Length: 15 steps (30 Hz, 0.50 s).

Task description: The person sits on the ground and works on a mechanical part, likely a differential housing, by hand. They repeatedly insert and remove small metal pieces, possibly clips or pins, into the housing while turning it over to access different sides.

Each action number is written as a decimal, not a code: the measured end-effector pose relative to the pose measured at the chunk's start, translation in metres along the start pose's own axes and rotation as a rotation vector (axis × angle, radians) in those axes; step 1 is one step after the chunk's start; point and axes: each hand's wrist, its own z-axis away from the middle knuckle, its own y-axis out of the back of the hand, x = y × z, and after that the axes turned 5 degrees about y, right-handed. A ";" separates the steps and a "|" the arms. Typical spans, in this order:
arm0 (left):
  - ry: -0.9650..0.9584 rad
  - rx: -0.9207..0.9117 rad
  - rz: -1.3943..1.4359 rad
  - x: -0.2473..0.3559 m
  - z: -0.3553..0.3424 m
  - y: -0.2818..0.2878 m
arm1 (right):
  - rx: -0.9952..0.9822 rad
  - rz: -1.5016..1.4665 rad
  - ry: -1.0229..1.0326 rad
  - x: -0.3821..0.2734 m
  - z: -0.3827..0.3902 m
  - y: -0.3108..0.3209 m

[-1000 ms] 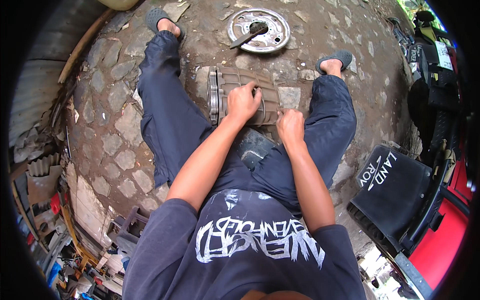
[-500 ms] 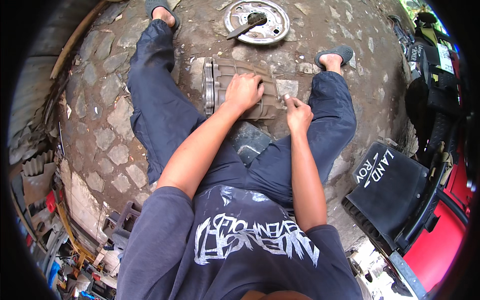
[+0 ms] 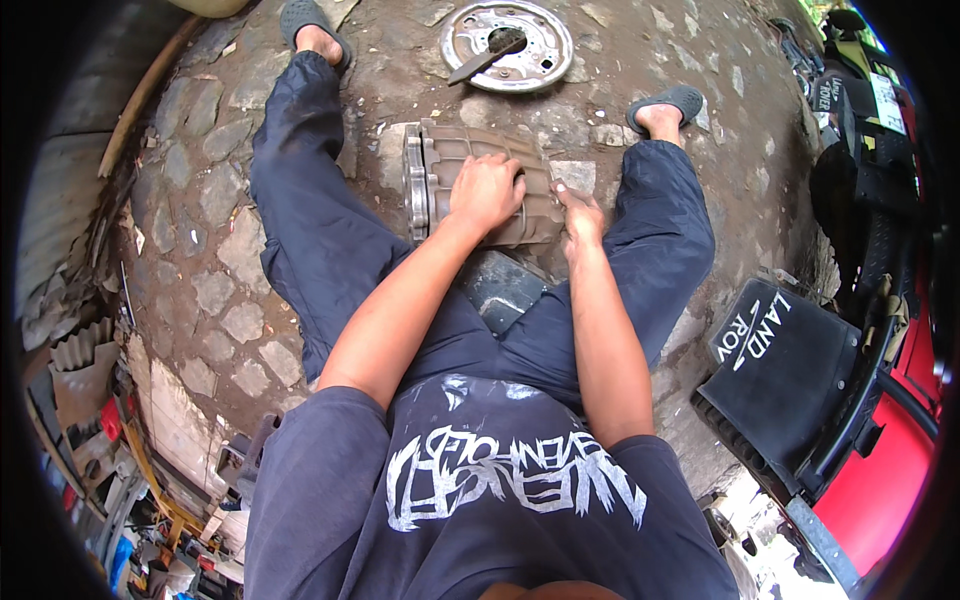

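Note:
A ribbed, brownish metal housing (image 3: 450, 145) with a flanged left end lies sideways on the ground between my legs. My left hand (image 3: 487, 192) rests on its upper middle, with the fingers bent over and gripping a rib. My right hand (image 3: 582, 218) grips the housing's right end, thumb up along the edge and fingers curled, partly hidden. A dark flat pad or plate (image 3: 495, 285) shows below the housing, between my thighs.
Beyond the housing lies a silver metal disc (image 3: 470, 30) with a dark flat bar (image 3: 475, 66) across it. Piled scrap (image 3: 85, 370) and corrugated sheet (image 3: 75, 190) line the left. A red vehicle (image 3: 870, 480) with a black mudflap (image 3: 775, 370) stands at the right.
My right hand went from a fist low at the housing's end, moved slightly outward, then came back onto it with the thumb raised. My left hand stayed on the housing.

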 end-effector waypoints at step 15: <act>0.021 0.039 -0.055 0.003 -0.004 -0.003 | -0.074 0.315 -0.015 -0.011 -0.069 -0.029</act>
